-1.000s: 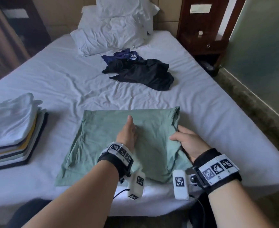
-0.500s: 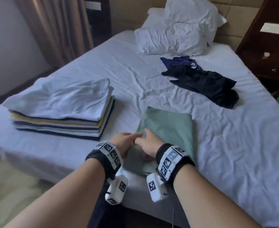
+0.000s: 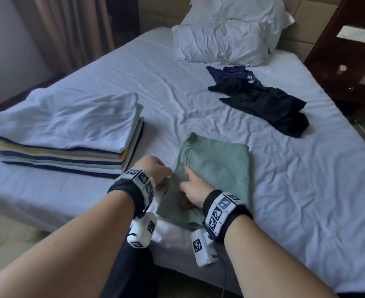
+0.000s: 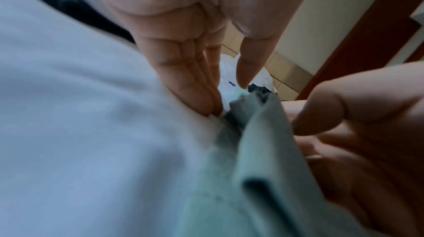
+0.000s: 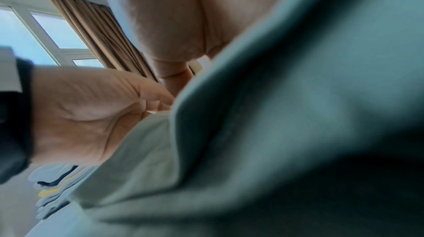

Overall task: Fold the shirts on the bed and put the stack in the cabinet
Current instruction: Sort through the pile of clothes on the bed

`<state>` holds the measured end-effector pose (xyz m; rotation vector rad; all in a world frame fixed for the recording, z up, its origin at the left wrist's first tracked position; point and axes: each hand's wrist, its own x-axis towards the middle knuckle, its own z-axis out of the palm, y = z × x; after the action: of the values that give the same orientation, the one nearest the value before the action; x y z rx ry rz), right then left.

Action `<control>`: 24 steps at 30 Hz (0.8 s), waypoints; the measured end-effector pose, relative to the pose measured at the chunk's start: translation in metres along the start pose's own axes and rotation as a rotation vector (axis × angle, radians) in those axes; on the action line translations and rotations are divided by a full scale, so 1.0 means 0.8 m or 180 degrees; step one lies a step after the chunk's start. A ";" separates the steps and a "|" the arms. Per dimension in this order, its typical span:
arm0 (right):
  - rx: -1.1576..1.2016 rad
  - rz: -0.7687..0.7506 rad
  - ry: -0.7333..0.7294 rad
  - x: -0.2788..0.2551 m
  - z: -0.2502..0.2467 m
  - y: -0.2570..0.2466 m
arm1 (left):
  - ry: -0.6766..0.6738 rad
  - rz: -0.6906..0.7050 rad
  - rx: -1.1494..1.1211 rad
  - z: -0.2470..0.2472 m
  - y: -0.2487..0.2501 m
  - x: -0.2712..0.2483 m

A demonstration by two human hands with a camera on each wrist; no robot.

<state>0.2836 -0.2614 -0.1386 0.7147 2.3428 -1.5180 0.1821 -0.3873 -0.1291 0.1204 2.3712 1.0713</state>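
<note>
A green shirt (image 3: 216, 164) lies folded into a narrow rectangle near the bed's front edge. My right hand (image 3: 190, 188) holds its near-left edge, thumb on top and fingers curled beneath, as the left wrist view shows (image 4: 344, 123). My left hand (image 3: 155, 168) is just left of that edge. Its straight fingers (image 4: 206, 103) press on the sheet where the green fabric (image 4: 252, 132) starts. A stack of folded shirts (image 3: 69, 130), white on top, sits to the left. Two dark crumpled shirts (image 3: 263, 100) lie further back on the right.
White pillows (image 3: 231, 33) are piled at the head of the bed (image 3: 306, 190). A dark wooden nightstand (image 3: 349, 50) stands at the right, and curtains (image 3: 69, 29) hang at the back left. My dark-clothed leg (image 3: 130, 265) is against the front of the bed.
My right hand carried the green shirt's right side over to the left, halving its width. Both hands are now together at its left edge. My view swung left, bringing the stack in.
</note>
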 end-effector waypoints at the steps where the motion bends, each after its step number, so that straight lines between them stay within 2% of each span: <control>1: 0.0075 0.0030 -0.0007 0.001 0.001 0.002 | -0.0063 -0.0037 0.0130 0.000 0.002 0.000; 4: 0.0305 -0.0013 0.0047 -0.003 0.004 0.006 | -0.0236 -0.0213 0.0566 0.003 0.012 -0.011; 7: 0.0601 -0.0161 0.0092 -0.019 0.004 0.010 | -0.0360 -0.0371 0.0669 0.010 0.027 -0.017; 12: 0.0979 -0.0238 0.0124 -0.042 -0.008 0.018 | -0.0460 -0.0316 0.1161 0.018 0.061 -0.043; 14: 0.0985 -0.0279 0.0174 -0.057 -0.023 0.017 | -0.0553 -0.0121 0.1241 0.026 0.077 -0.055; 18: 0.0760 -0.0432 0.0440 -0.089 -0.062 0.012 | -0.0668 0.0670 0.1285 0.038 0.121 -0.100; 21: 0.0776 -0.0650 0.0729 -0.117 -0.092 0.005 | -0.0527 0.1265 0.1870 0.036 0.161 -0.145; 24: 0.0591 -0.0865 0.1098 -0.158 -0.125 -0.008 | -0.0664 0.1594 0.2477 0.026 0.201 -0.196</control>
<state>0.3917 -0.2061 -0.0331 0.7806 2.6641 -1.8777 0.3054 -0.3091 0.0433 1.0845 2.4779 0.2317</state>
